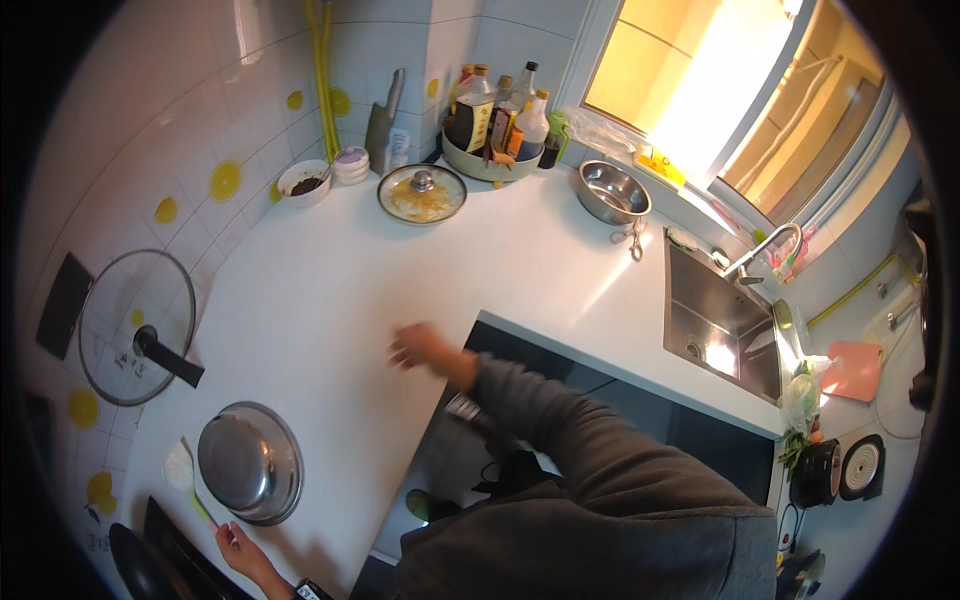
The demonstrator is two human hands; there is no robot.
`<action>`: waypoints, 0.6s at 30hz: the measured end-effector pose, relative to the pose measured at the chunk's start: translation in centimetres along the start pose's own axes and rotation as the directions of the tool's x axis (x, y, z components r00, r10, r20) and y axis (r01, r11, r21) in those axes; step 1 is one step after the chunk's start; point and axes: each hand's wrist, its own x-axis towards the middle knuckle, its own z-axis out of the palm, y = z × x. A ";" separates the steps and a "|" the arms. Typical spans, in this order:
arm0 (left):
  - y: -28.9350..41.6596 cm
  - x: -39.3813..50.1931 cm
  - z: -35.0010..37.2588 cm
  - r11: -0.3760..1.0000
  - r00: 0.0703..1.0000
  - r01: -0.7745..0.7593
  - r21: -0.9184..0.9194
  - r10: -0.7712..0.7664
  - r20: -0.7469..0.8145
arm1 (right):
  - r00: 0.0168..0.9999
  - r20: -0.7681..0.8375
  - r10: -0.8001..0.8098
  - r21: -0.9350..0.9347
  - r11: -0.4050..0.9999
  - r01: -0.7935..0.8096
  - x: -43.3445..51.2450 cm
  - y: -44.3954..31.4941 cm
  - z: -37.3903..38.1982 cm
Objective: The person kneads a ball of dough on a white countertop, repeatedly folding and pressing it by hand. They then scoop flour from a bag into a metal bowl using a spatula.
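Note:
At the lower left, my left hand (244, 551) holds the handle of a spatula-like utensil (199, 506) with a green section; its pale, wide head lies towards the tiled wall. Right beside it, an upturned stainless steel basin (236, 465) rests on the white countertop (330, 300). My right hand (424, 349), blurred, is over the middle of the counter near its inner corner, fingers somewhat apart and nothing visible in them. A glass lid with a black handle (139, 326) leans at the left wall.
Along the back stand a bowl of dark contents (304, 187), a cleaver (382, 124), a lidded dish (421, 196), a tub of bottles (491, 161) and a steel bowl (613, 191). Scissors (634, 238) lie near the sink (720, 315). A black wok (146, 562) is at the lower left.

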 end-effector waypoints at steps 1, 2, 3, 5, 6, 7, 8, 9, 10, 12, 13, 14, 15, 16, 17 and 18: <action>-0.3 -0.6 0.1 0.995 0.999 -0.031 -0.095 0.032 0.004 | 0.995 -0.085 -0.054 0.160 0.985 0.068 -0.3 -1.7 -5.7; -0.4 -1.2 -0.1 0.999 0.999 -0.043 0.026 0.044 -0.023 | 0.956 -0.052 -0.290 0.151 0.944 0.295 -1.4 -3.2 -11.7; -0.6 -2.2 -0.5 1.000 0.999 -0.024 0.016 0.025 -0.027 | 0.909 -0.329 -0.255 0.211 0.919 0.334 -1.9 -5.0 -17.2; -0.6 -3.4 -0.4 1.000 0.998 -0.005 0.007 0.005 -0.069 | 0.793 -0.467 -0.392 0.262 0.795 0.547 -4.5 -8.2 -28.2; -0.2 -4.8 -0.6 0.994 0.993 0.101 0.042 -0.098 -0.065 | 0.710 -0.644 -0.285 0.301 0.759 0.577 -5.5 -9.8 -32.7; 0.4 -6.3 -0.4 0.987 0.985 0.154 0.041 -0.150 -0.087 | 0.602 -0.734 -0.313 0.274 0.675 0.685 -6.7 -10.5 -36.2; 1.2 -7.5 0.3 0.982 0.977 0.159 0.106 -0.141 -0.160 | 0.568 -0.766 -0.303 0.265 0.656 0.707 -7.8 -11.6 -39.5; 2.2 -9.1 0.7 0.976 0.983 0.153 0.158 -0.133 -0.127 | 0.506 -0.830 -0.232 0.256 0.649 0.717 -8.7 -12.6 -42.2; 3.3 -12.0 0.6 0.966 0.987 0.146 0.213 -0.129 -0.092 | 0.518 -0.816 -0.257 0.234 0.672 0.702 -9.6 -13.6 -44.5; 5.2 -14.4 1.5 0.973 0.990 0.130 0.190 -0.117 -0.080 | 0.539 -0.808 -0.239 0.234 0.709 0.665 -10.1 -15.1 -47.6; 6.0 -15.2 1.7 0.971 0.985 0.175 0.162 -0.171 -0.037 | 0.537 -0.818 -0.207 0.245 0.719 0.651 -10.1 -15.7 -48.7; 6.7 -14.7 2.3 0.948 0.954 0.298 0.112 -0.297 -0.033 | 0.549 -0.822 -0.152 0.277 0.736 0.618 -9.9 -16.2 -49.6; 7.3 -14.1 2.8 0.907 0.909 0.418 0.058 -0.417 -0.023 | 0.582 -0.799 -0.151 0.280 0.763 0.583 -9.5 -16.4 -50.2; 8.1 -14.7 2.8 0.924 0.926 0.378 0.049 -0.377 -0.039 | 0.608 -0.780 -0.151 0.283 0.781 0.557 -9.3 -16.5 -50.8; 8.8 -15.0 2.8 0.941 0.941 0.336 0.041 -0.334 -0.053 | 0.630 -0.757 -0.175 0.277 0.787 0.551 -9.0 -16.5 -51.4; 9.5 -15.4 2.7 0.956 0.955 0.292 0.033 -0.290 -0.063 | 0.627 -0.753 -0.198 0.256 0.789 0.558 -8.6 -16.4 -51.6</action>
